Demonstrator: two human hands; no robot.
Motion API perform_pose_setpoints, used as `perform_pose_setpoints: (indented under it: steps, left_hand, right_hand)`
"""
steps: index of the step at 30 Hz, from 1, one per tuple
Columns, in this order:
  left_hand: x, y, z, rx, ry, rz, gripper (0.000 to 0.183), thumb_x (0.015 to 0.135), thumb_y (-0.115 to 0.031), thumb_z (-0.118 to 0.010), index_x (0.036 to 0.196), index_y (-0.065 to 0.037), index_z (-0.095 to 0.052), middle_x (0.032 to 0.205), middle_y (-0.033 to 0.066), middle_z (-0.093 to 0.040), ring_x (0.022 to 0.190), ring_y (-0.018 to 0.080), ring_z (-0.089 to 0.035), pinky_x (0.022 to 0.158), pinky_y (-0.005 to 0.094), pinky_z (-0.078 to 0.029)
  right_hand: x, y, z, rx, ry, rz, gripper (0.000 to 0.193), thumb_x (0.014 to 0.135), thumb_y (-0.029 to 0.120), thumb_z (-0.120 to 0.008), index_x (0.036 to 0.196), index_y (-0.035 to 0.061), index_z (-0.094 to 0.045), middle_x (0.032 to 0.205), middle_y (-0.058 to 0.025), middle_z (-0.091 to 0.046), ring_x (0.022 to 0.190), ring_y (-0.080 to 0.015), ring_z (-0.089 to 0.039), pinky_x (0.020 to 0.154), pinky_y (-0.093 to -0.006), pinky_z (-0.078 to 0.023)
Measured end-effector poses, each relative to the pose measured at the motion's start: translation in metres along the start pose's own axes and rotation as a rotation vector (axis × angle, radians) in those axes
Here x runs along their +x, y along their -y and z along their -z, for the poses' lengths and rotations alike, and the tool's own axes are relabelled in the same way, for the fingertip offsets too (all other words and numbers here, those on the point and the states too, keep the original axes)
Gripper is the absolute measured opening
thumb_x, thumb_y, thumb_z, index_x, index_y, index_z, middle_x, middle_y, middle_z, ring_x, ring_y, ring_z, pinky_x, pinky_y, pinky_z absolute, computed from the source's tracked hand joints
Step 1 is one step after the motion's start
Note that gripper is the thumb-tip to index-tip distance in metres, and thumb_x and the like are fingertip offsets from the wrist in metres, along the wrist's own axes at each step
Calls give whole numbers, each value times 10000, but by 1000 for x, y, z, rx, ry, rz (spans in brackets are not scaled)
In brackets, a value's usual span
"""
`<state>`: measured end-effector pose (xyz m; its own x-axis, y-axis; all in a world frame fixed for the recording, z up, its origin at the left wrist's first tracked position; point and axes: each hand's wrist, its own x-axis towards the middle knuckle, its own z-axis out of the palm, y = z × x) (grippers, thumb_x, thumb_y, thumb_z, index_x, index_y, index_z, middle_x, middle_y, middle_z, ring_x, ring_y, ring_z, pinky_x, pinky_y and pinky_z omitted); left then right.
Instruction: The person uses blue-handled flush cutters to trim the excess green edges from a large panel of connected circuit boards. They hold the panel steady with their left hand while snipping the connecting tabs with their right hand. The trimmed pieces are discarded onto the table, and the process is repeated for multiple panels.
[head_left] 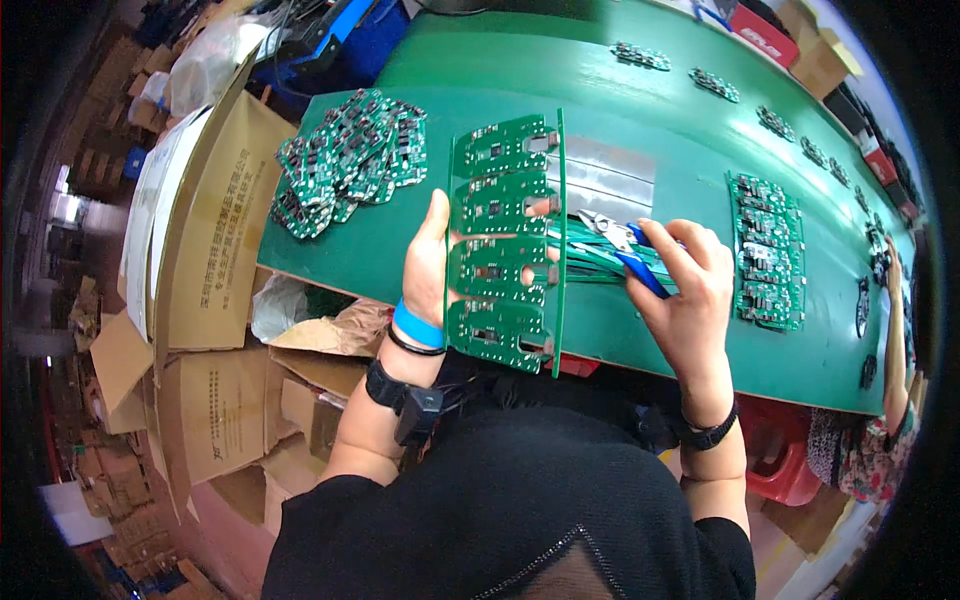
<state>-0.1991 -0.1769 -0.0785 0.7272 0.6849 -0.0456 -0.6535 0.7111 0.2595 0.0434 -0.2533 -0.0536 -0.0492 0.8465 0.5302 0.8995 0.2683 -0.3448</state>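
Note:
My left hand (428,262) grips a green circuit board panel (487,255) by its left edge and holds it up over the table edge. Four-part rows of small boards fill the panel, and a narrow green rail runs down its right side. Some fingers show through cutouts in it. In my right hand (692,285) is a pair of cutting pliers (640,262) with blue handles, its metal jaws pointing left, a little apart from the rail. Thin green strips (597,262) lie in a bunch on the table beneath the jaws.
A heap of separated circuit boards (350,160) lies at the left, and a row of populated panels (768,255) at the right. Behind the strips is a grey sheet (615,170). Open cardboard boxes (215,220) stand left. Another person's hand (893,265) is at the far right.

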Motion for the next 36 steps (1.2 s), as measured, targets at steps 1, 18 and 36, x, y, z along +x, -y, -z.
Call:
perform_pose_setpoints:
  steps: [1, 18, 36]
  left_hand:
    - [0, 5, -2, 3, 0, -7, 742, 977, -614, -150, 1507, -100, -222, 1515, 290, -208, 1037, 385, -606, 770, 425, -584]
    - [-2, 8, 3, 16, 40, 36, 757, 972, -620, -176, 1511, -88, -199, 1507, 320, -183, 1044, 405, -613, 778, 430, -586]
    - [4, 25, -18, -144, 129, 281, 798, 951, -666, -174, 1498, -87, -220, 1385, 319, -409, 1040, 593, -544, 745, 574, -564]
  right_hand:
    - [0, 1, -2, -6, -1, -1, 498, 599, 141, -758, 1084, 97, -652, 971, -66, -577, 887, -249, -555, 779, -375, -403]
    - [-54, -25, 36, 97, 402, -34, 566, 630, 203, -762, 1151, 63, -593, 1116, -108, -590, 1093, -282, -539, 990, -431, -347]
    - [5, -1, 9, 759, 275, -261, 83, 823, 38, -679, 891, -1, -653, 796, -126, -658, 734, -230, -647, 670, -316, -501]
